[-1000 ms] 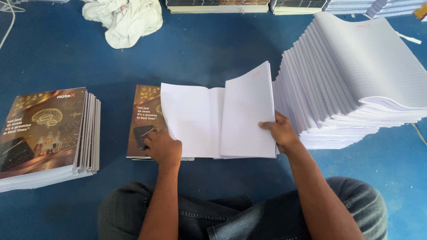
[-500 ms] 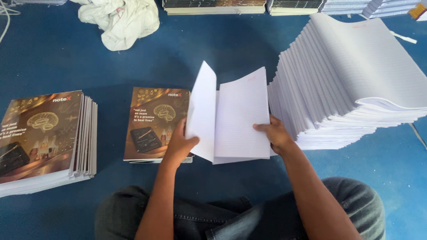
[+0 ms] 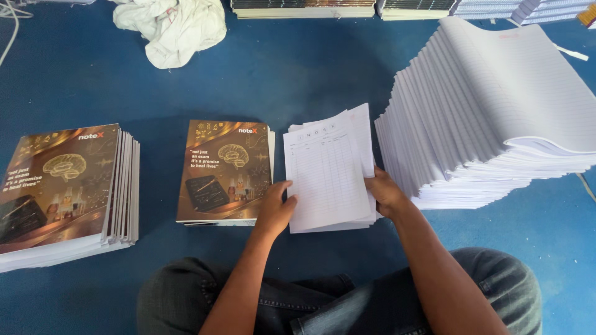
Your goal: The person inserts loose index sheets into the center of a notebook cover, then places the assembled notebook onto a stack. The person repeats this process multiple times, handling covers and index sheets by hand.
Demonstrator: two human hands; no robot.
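The folded bundle of white sheets (image 3: pixel 329 174) is lying on the blue floor (image 3: pixel 298 80), directly ahead of the seated person and between both hands. Its top page is showing a ruled table form.

The left hand (image 3: pixel 274 211) is resting at the bundle's lower left edge, with the thumb lying on the top page and the fingers spreading toward the neighbouring stack. The right hand (image 3: pixel 386 193) is gripping the bundle's right edge, with the fingers tucked beneath the sheets and the thumb on top. Both hands are in contact with the bundle; neither is lifting it clear of the floor, as far as can be seen.

A small stack of brown printed covers (image 3: pixel 225 170) is sitting just beside the bundle on the left, touching or almost touching the left hand. A taller stack of the same covers (image 3: pixel 65 186) is lying well apart at far left. A large fanned pile of ruled paper (image 3: pixel 496 118) is standing just beside the right hand. A crumpled white cloth (image 3: pixel 171 25) is lying at the far side of the floor.
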